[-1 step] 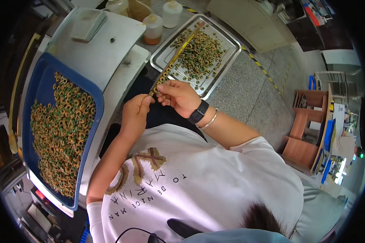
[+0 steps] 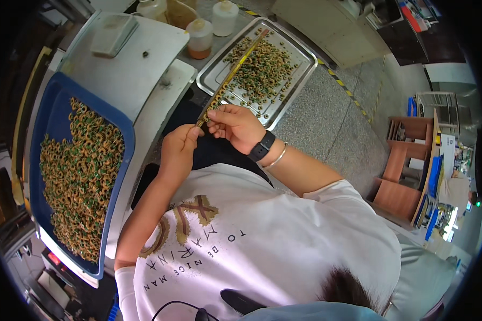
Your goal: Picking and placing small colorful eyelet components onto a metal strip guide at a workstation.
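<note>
A long thin yellow rod (image 2: 235,67) runs from my hands up over a steel tray (image 2: 301,53). Small copper-and-green rings are threaded on its lower part (image 2: 213,104). My left hand (image 2: 178,150) pinches the rod's near end. My right hand (image 2: 240,125), with a black watch and a thin bracelet on the wrist, grips the rod just above it, fingers on the threaded rings. The steel tray holds several loose rings (image 2: 262,69) of the same kind.
A blue tray (image 2: 122,128) heaped with rings sits at my left on a white bench (image 2: 128,69). Three plastic bottles (image 2: 201,37) stand beyond the steel tray. At right are speckled floor, wooden shelves (image 2: 399,171) and blue bins.
</note>
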`<act>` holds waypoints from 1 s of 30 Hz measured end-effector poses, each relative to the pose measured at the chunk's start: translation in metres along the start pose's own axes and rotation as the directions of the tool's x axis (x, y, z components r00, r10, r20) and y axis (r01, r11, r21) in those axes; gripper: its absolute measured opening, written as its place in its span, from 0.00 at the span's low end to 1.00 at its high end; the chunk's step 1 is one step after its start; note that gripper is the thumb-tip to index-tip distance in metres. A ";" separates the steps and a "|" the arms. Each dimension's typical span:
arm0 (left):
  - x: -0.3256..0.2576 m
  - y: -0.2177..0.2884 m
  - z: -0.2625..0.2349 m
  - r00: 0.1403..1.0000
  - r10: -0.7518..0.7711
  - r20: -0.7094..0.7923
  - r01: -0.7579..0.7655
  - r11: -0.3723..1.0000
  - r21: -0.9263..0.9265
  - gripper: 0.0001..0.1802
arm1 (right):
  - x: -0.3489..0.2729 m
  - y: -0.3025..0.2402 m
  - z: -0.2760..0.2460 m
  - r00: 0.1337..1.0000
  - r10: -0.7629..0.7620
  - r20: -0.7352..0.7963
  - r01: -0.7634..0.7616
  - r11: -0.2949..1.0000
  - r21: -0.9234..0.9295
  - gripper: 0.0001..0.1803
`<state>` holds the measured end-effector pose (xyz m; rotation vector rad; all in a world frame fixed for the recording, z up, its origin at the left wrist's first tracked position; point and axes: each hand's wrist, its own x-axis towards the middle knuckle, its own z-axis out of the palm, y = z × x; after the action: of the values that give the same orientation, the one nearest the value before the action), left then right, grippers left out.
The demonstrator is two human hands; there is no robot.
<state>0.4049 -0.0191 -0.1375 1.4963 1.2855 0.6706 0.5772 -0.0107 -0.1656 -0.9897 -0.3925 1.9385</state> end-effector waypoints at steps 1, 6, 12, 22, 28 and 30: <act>0.002 0.001 0.002 1.000 -0.004 0.009 0.003 1.000 0.024 0.14 | 0.002 -0.003 -0.005 1.000 0.000 -0.013 -0.001 1.000 -0.011 0.07; 0.005 -0.005 0.005 0.997 -0.040 0.062 0.036 0.997 0.067 0.14 | 0.024 -0.023 -0.046 0.991 -0.059 -0.120 0.064 0.997 0.040 0.07; -0.016 -0.004 -0.009 0.995 -0.048 0.091 0.037 0.992 0.117 0.13 | 0.068 -0.060 -0.117 0.956 -0.133 -0.262 0.152 0.987 0.052 0.10; -0.107 -0.006 -0.076 0.914 -0.335 0.230 0.405 0.796 -0.450 0.14 | 0.078 -0.106 -0.183 0.746 -0.396 -0.536 0.309 0.918 -0.248 0.07; -0.163 -0.005 -0.084 0.988 -0.130 0.083 0.149 0.667 -0.730 0.22 | 0.106 -0.102 -0.201 0.719 -0.380 -0.583 0.294 0.925 -0.241 0.26; -0.165 0.011 -0.088 0.993 -0.116 -0.008 0.096 0.858 -0.505 0.16 | 0.102 -0.109 -0.166 0.750 -0.404 -0.524 0.327 0.915 -0.237 0.26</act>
<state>0.2854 -0.1448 -0.0659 0.9781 1.0986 0.8867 0.7395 0.1152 -0.2531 -1.4002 -0.3377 1.1980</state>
